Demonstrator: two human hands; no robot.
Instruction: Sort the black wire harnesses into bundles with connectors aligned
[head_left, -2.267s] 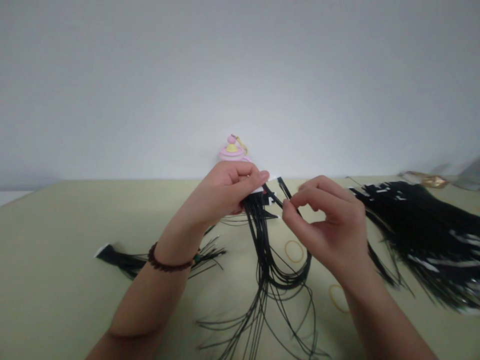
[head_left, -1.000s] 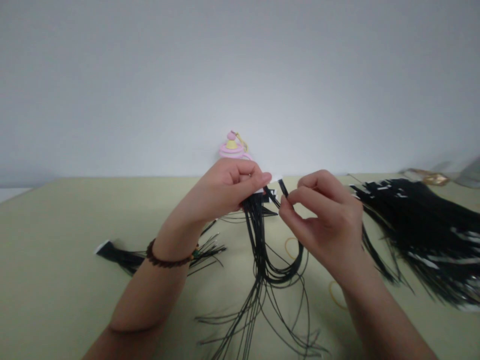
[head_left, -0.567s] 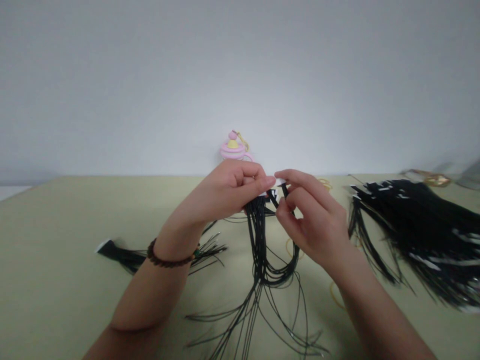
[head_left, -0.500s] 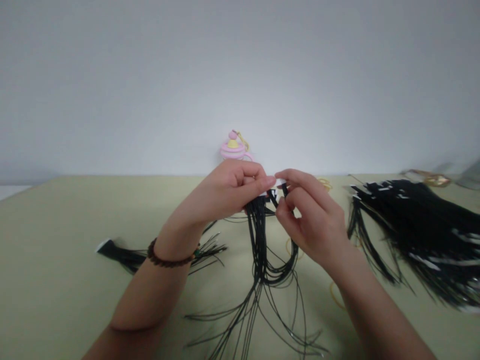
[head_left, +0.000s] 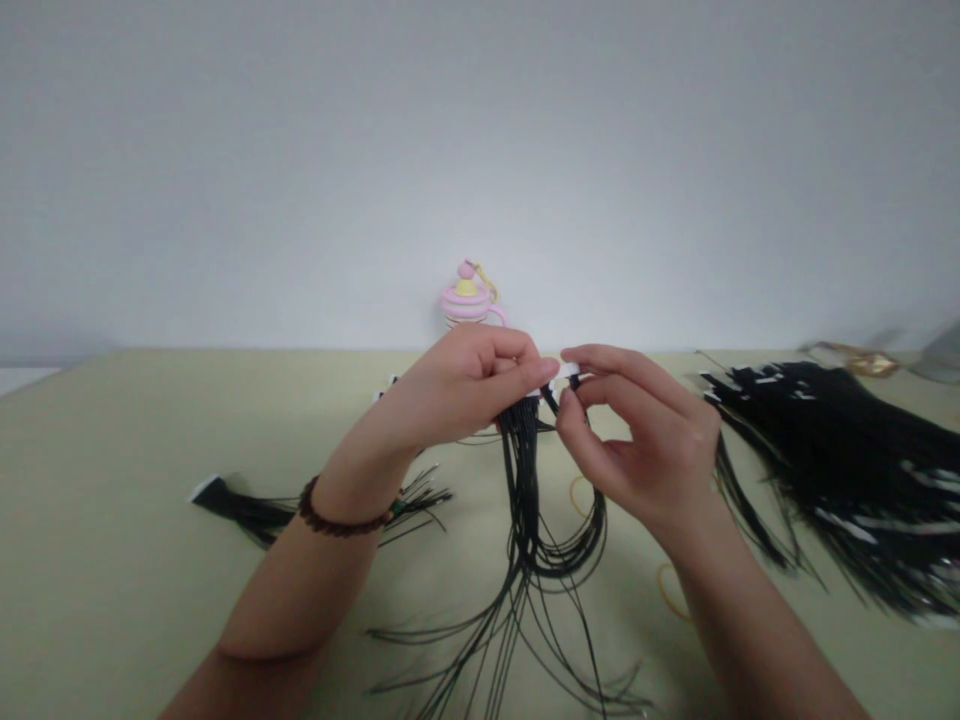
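Above the middle of the table, my left hand (head_left: pixel 480 385) pinches the connector end of a bundle of thin black wires (head_left: pixel 523 480), thumb laid along the top. A small white connector (head_left: pixel 568 371) shows between the two hands. My right hand (head_left: pixel 645 430) grips at its right side, fingertips closed about the connector and the black wires under it. From there the wires loop down and back to the left, and their loose ends fan out over the table. A beaded bracelet (head_left: pixel 337 515) is round my left wrist.
Another black wire bundle with a white end (head_left: pixel 214 492) lies left, partly behind my forearm. At right is a large pile of black wires (head_left: pixel 855 450). Yellow rubber bands (head_left: pixel 673 592) lie near my right forearm. A pink and yellow trinket (head_left: pixel 466 300) stands by the wall.
My right hand has shifted slightly right and down, its fingers a little more spread. More of the white connector shows between the hands. My left hand has barely moved.
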